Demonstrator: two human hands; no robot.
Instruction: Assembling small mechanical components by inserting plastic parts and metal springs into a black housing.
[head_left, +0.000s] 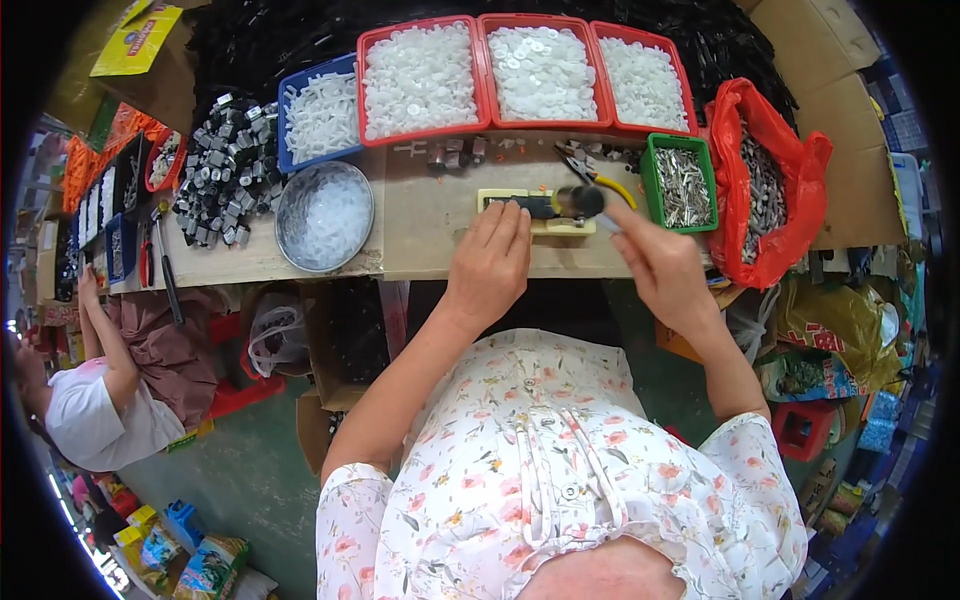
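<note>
Floral cloth of my blouse fills the bottom of the view, and beyond it my forearms reach up to the edge of a plain board workbench. Along its far side stand three red trays of white round parts, with a blue tray of white pieces to their left. A round metal bowl of clear bits sits nearer me, beside a heap of small grey blocks. To my right are a green tray of metal pins and a red plastic bag of more metal parts. Yellow-handled pliers lie behind my work. Below the bench is a green floor cluttered with boxes, and another person sits off to my left.

A pale yellow jig holding a black piece lies between my hands. My left hand rests flat, fingers pressing its near left end. My right hand is closed around a small hammer, whose dark head sits over the jig's right end.
</note>
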